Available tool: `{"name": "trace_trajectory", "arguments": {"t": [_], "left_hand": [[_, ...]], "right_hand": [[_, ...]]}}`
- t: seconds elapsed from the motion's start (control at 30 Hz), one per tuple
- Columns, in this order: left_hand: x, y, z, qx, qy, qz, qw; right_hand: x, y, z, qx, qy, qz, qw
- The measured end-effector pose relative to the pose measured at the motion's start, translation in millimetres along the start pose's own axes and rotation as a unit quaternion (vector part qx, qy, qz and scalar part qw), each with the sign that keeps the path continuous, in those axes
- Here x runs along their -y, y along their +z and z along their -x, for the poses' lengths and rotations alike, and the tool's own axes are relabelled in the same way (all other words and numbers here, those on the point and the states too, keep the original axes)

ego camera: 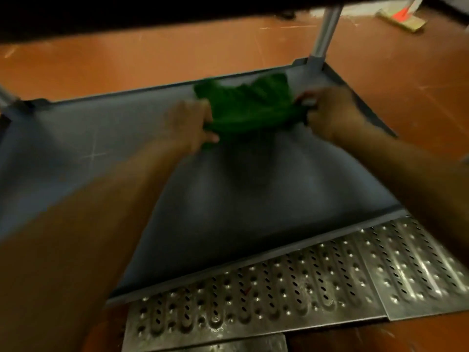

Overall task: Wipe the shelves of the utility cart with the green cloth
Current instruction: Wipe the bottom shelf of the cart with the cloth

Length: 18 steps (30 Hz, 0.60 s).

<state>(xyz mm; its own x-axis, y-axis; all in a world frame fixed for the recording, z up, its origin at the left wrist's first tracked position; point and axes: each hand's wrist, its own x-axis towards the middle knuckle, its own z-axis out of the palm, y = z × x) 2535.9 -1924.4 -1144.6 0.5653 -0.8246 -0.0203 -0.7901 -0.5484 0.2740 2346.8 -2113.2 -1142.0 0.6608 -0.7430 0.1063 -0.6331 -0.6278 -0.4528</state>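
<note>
The green cloth (250,107) lies bunched near the far right corner of the cart's grey bottom shelf (228,199). My left hand (189,124) grips the cloth's left edge. My right hand (332,111) grips its right edge, and its fingertips are hidden in the fabric. Both forearms reach across the shelf from the near side. The picture is blurred by motion.
The dark underside of an upper shelf (152,11) hangs low across the top. A metal cart post (323,34) rises at the far right corner, another (6,97) at the far left. Perforated metal floor grating (279,288) lies in front. Orange floor (152,57) surrounds the cart.
</note>
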Motion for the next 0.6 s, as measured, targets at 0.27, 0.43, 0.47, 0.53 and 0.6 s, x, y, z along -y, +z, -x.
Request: {"name": "trace_trajectory", "arguments": {"t": [0.27,0.43,0.47,0.53,0.6], "left_hand": [[14.6,58.4,18.9,0.052,0.062,-0.071,0.994],[15.9,55.3,28.6,0.076,0.069,-0.061,0.993],[16.8,54.3,30.3,0.076,0.073,-0.056,0.993],[17.1,51.5,36.5,0.081,0.086,-0.057,0.991],[16.2,50.1,43.9,0.082,0.105,-0.061,0.989]], "right_hand": [[-28.2,59.2,35.9,0.124,-0.05,0.158,0.978],[-39.0,50.5,40.6,0.105,-0.049,0.11,0.987],[-40.2,48.8,44.7,0.108,-0.051,0.107,0.987],[-42.0,45.6,54.4,0.111,-0.063,0.108,0.986],[-44.1,41.2,64.3,0.107,-0.078,0.107,0.985]]}}
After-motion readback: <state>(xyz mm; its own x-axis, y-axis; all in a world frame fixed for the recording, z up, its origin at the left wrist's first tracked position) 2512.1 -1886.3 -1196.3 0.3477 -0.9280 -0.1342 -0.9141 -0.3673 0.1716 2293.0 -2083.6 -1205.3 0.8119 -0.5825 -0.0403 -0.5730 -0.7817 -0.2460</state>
